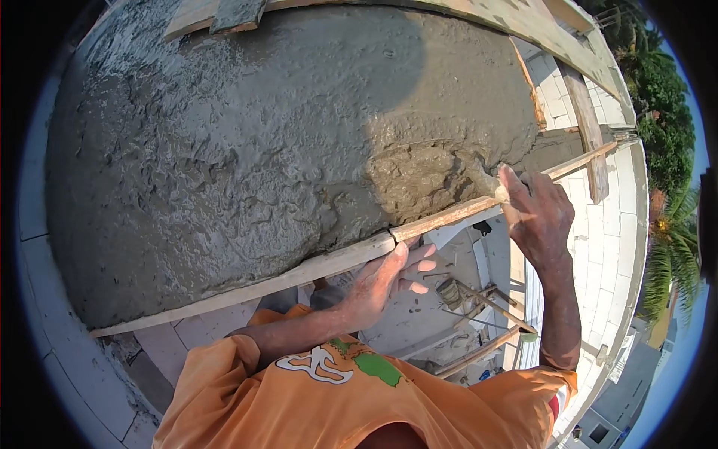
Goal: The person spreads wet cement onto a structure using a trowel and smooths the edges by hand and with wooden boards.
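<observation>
Wet grey concrete (224,142) covers a broad slab in front of me, with a rougher, sunlit hollow near its right front edge. Wooden edge boards (314,266) run along that near edge and meet at a joint. Just below the joint is my left hand (378,280), thumb against the wood, the other fingers stretched out and apart. Over the right board, my right hand (540,217) is closed round what looks like a trowel (490,183), pale and smeared with concrete. Its far end meets the wet concrete and is hard to make out.
Planks (516,34) span the far side, and another plank (587,127) lies across at the right. White block walls (621,247) border the work. Below the edge boards lies a lower floor with wooden poles (479,352) and debris. Palm leaves (669,239) show beyond the wall.
</observation>
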`<state>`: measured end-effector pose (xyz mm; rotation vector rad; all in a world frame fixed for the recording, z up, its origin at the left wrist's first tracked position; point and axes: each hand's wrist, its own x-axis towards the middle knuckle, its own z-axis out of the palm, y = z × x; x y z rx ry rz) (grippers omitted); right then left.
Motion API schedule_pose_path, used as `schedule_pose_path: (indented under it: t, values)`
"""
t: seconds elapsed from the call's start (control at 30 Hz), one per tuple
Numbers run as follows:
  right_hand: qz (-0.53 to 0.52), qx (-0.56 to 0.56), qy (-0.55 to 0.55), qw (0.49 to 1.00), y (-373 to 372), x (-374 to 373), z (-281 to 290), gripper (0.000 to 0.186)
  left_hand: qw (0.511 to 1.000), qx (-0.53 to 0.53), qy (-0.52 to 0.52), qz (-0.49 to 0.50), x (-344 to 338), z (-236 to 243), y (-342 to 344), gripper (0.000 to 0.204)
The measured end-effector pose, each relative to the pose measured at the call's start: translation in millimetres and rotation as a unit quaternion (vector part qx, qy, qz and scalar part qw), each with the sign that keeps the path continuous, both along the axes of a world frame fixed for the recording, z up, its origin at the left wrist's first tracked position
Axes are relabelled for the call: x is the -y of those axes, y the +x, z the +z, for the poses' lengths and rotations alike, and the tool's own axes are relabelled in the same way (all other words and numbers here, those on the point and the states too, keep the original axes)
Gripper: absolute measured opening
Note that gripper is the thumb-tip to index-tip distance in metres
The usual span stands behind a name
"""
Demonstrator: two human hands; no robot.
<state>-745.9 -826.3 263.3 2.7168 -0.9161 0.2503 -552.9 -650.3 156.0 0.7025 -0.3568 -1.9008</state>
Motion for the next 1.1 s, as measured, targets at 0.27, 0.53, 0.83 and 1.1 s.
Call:
schedule_pose_path:
  t: [0.27, 0.53, 0.83, 1.1]
  values:
    - [0.031, -0.003, -0.071, 0.997, 13, -18, -17, 0.057, 0.999, 0.025, 0.027, -0.038, 6, 8, 8, 0.069]
    - [-0.055, 0.038, -0.062, 0.996, 20, -48, -1, 0.041, 0.997, 0.050, 0.009, -0.061, 4, 5, 13, 0.061]
    - [-0.013, 0.015, -0.020, 1.000, 37, -64, -13, 0.057, 0.997, 0.057, -0.003, -0.055, 4, 2, 12, 0.059]
    - [0.017, 0.049, -0.049, 0.997, 49, -74, -21, 0.052, 0.997, 0.058, 0.017, -0.042, 2, -1, 7, 0.056]
